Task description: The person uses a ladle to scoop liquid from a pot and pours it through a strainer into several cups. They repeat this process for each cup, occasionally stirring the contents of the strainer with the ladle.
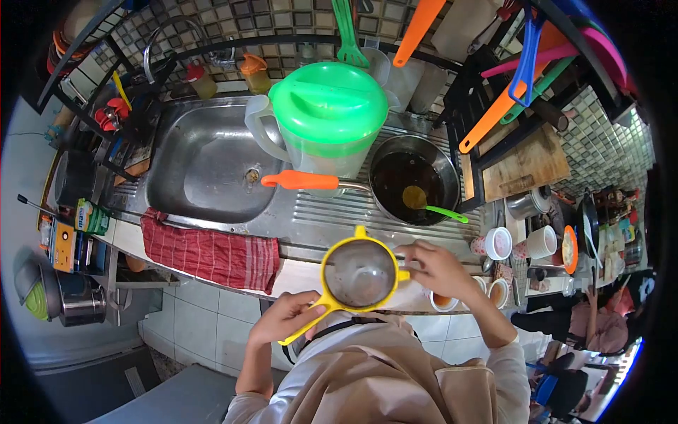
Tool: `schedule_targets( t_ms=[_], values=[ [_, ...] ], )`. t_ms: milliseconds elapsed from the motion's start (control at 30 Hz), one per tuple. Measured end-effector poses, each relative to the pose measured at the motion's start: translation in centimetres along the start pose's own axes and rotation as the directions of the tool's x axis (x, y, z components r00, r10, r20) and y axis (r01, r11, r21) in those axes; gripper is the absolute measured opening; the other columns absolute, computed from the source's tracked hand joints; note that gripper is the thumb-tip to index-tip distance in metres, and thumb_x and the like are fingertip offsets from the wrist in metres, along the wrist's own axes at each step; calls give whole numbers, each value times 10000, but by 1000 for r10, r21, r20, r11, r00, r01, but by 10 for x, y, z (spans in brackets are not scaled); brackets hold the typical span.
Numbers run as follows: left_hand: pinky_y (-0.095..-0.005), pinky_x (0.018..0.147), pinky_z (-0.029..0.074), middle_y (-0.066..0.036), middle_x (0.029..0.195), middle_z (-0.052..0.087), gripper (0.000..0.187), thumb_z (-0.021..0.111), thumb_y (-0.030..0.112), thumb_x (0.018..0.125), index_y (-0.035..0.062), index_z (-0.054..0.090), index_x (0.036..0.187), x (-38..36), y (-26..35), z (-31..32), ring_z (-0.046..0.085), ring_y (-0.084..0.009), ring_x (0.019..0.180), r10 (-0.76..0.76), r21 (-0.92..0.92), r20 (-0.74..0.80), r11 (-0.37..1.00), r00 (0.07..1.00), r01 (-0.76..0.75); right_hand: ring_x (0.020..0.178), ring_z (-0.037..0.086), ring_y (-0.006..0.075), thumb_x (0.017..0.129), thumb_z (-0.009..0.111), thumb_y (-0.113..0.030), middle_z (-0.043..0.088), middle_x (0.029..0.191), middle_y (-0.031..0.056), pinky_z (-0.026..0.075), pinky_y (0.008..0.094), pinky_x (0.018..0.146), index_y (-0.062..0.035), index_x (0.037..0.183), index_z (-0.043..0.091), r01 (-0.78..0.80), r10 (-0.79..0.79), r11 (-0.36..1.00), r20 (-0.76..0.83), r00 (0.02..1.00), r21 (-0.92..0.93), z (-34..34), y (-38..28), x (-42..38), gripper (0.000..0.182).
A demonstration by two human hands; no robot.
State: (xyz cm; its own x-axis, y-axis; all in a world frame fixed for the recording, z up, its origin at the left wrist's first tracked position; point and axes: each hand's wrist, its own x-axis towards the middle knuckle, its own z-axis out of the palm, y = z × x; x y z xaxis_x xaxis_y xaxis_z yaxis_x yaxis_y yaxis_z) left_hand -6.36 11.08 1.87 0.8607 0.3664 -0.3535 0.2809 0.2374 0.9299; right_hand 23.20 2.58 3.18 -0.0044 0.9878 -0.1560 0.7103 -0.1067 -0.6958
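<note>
My left hand (288, 316) is wrapped round the handle of a yellow-rimmed strainer (360, 274), held over the counter's front edge. The fingers of my right hand (432, 268) pinch the small tab on the strainer's right side. Beyond it, an orange-handled pot (448, 169) holds dark liquid, with a green-handled ladle (441, 212) in it. A clear pitcher with a green lid (328, 102) stands behind the pot's orange handle. Cups with brown liquid (443, 301) are beside and partly behind my right forearm.
The steel sink (212, 169) is at the left, with a red checked cloth (212, 251) over its front edge. Stacked white cups (540, 242) stand at the right. Utensils hang above, including an orange one (494, 116). A seated person (597, 321) is at the far right.
</note>
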Motion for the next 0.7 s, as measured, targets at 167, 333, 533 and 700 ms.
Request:
schedule_targets(
  t_ms=[167, 333, 533, 700],
  values=[
    [-178, 426, 344, -9, 546, 545, 173, 464, 174, 907, 13, 522, 878, -9, 1, -11, 495, -33, 462, 36, -133, -177, 989, 984, -60, 631, 573, 295, 779, 579, -306, 598, 695, 116, 456, 366, 609, -90, 1066, 569, 93, -49, 981, 248, 967, -169, 20, -2, 20, 359],
    [-183, 425, 360, -24, 553, 540, 171, 457, 164, 907, 7, 509, 861, -19, -4, -17, 500, -51, 457, 43, -160, -301, 983, 953, -95, 565, 578, 265, 742, 610, -236, 605, 661, 128, 442, 349, 541, -63, 992, 602, 88, -92, 996, 230, 969, 27, 42, 21, 47, 304],
    [-196, 426, 375, -27, 573, 513, 173, 446, 140, 905, -16, 514, 871, -29, -9, -24, 495, -75, 444, 73, -192, -457, 965, 886, -178, 551, 584, 217, 749, 624, -148, 613, 660, 126, 444, 317, 529, -5, 996, 596, 6, -10, 989, 22, 1000, 147, 44, 8, 77, 287],
    [-197, 423, 374, -27, 568, 505, 190, 440, 146, 908, -24, 518, 874, -27, -10, -23, 484, -77, 433, 58, -191, -482, 967, 874, -170, 563, 599, 239, 762, 609, -141, 617, 667, 142, 466, 327, 552, -2, 1005, 592, 45, -40, 994, -48, 998, 96, 50, 8, 92, 281]
  ],
)
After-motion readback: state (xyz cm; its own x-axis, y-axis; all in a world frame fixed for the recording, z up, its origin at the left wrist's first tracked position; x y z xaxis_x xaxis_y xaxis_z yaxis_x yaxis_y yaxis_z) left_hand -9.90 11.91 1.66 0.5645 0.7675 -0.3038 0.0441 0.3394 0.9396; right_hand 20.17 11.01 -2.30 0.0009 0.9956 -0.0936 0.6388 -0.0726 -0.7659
